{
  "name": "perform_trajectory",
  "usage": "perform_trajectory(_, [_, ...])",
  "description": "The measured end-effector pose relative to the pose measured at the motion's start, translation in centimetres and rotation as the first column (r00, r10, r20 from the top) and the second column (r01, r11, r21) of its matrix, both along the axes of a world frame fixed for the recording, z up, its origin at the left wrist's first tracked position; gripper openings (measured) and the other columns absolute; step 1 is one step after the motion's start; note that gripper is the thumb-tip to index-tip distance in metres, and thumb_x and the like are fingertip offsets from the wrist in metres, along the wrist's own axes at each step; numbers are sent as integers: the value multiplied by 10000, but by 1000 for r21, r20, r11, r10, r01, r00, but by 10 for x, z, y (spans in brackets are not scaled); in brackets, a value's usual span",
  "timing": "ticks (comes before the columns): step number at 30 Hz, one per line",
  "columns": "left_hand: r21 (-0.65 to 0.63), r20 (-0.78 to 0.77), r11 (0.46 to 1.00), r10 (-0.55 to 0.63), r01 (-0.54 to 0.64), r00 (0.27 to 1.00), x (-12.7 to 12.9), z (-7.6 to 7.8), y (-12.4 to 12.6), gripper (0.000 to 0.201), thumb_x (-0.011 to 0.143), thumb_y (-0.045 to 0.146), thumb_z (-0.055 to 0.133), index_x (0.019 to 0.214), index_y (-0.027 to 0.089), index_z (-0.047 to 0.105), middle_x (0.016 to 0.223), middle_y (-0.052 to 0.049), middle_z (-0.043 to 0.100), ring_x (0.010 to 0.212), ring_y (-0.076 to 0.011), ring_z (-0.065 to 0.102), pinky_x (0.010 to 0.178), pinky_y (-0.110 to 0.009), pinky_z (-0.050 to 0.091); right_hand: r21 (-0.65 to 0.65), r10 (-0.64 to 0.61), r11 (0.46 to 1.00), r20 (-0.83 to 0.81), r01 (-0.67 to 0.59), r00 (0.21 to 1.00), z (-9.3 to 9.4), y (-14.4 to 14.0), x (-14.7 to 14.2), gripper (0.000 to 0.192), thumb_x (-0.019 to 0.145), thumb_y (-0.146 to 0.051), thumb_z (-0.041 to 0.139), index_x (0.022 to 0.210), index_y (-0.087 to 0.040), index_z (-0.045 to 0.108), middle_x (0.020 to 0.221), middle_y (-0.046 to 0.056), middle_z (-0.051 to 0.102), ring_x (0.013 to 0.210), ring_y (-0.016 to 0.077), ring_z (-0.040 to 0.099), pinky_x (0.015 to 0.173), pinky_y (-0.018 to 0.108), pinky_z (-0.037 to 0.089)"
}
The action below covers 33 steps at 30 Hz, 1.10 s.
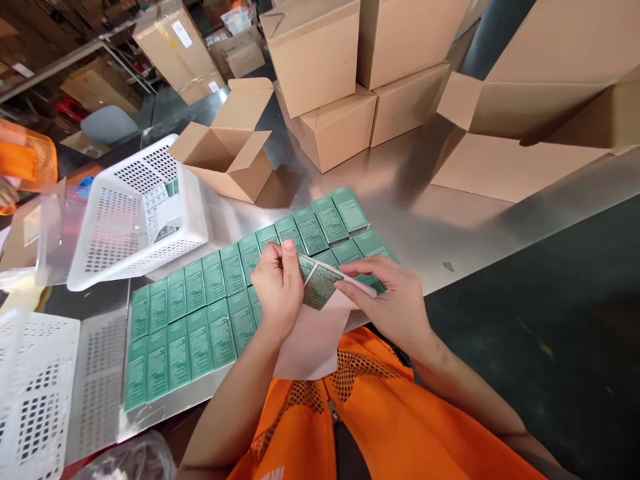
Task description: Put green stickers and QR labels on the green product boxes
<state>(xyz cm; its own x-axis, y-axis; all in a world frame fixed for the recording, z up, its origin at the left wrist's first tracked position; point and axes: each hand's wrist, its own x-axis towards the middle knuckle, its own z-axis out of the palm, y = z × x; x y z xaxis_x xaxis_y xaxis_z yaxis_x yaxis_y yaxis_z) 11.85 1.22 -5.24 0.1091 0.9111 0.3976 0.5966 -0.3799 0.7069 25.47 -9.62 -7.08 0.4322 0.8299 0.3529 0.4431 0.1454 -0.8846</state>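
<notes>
Steel surface [450,220] carries closed cardboard cartons [330,87] stacked at the back, one open carton [227,150] with flaps up, inside not visible. White perforated basket [135,213] tipped on its side holds a few green boxes. Flat green boxes [200,313] lie in two rows, roughly twenty-five, exact count unclear. Left hand [277,287] and right hand [393,300] both pinch one green box [320,283] between them, fingers closed on it, just above the rows.
</notes>
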Motion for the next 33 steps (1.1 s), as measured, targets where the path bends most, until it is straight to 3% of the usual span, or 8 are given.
perform_trajectory(7, [-64,2,998,17,-17,1000,10,1,-3,358,993,374,463,672,228,404,567,58,426,542,-127,413,564,-256,321,255,-200,959,304,123,932,-19,5,-3,126,887,-214,698,912,-327,746,902,13,750,887,226,688,787,427,508])
perform_trajectory(9, [-99,-10,995,8,-9,1000,13,1,-3,350,992,369,458,678,230,394,572,59,406,554,-130,401,576,-256,321,290,-138,957,376,26,916,-21,-1,-2,178,895,-221,680,907,-387,742,896,-20,763,933,242,691,834,466,495])
perform_trajectory(12, [-176,62,984,5,6,998,15,0,3,393,977,422,478,654,231,359,570,57,342,560,-131,357,561,-251,308,280,160,909,454,-310,877,-12,-18,4,221,947,-263,619,984,-459,715,925,-90,775,944,206,707,926,465,500])
perform_trajectory(16, [-376,340,915,-8,144,940,12,0,19,452,863,515,610,614,221,374,583,59,319,546,-114,322,539,-230,315,422,426,773,209,-474,880,7,-36,30,203,1008,-349,509,1028,-444,687,856,-74,769,887,183,712,864,417,559])
perform_trajectory(19, [-552,367,788,-62,271,928,13,6,21,385,788,477,672,579,209,491,546,56,361,495,-102,313,490,-229,297,483,460,805,-144,-343,876,10,-32,61,101,931,-353,648,1004,-398,701,787,-25,721,771,189,680,706,385,575])
perform_trajectory(22, [-683,222,626,-313,376,924,20,8,9,390,850,512,594,630,199,672,492,45,370,450,-111,313,454,-248,263,271,293,944,-440,-186,849,0,-12,94,112,797,-333,804,853,-307,710,726,-22,668,654,154,619,609,321,529])
perform_trajectory(25, [-737,116,510,-551,444,826,31,1,-11,413,910,516,521,828,197,770,499,36,418,468,-132,368,481,-258,292,-35,225,956,-546,-290,807,-15,13,117,239,684,-367,868,784,-218,710,669,-18,645,595,117,571,570,271,486])
perform_trajectory(33, [-745,-102,554,-645,372,757,54,-25,-34,359,887,521,566,808,193,687,518,40,515,482,-144,442,509,-277,276,-199,207,888,-634,-415,745,-41,35,124,242,627,-339,854,783,-185,750,646,-15,637,578,93,533,489,207,418])
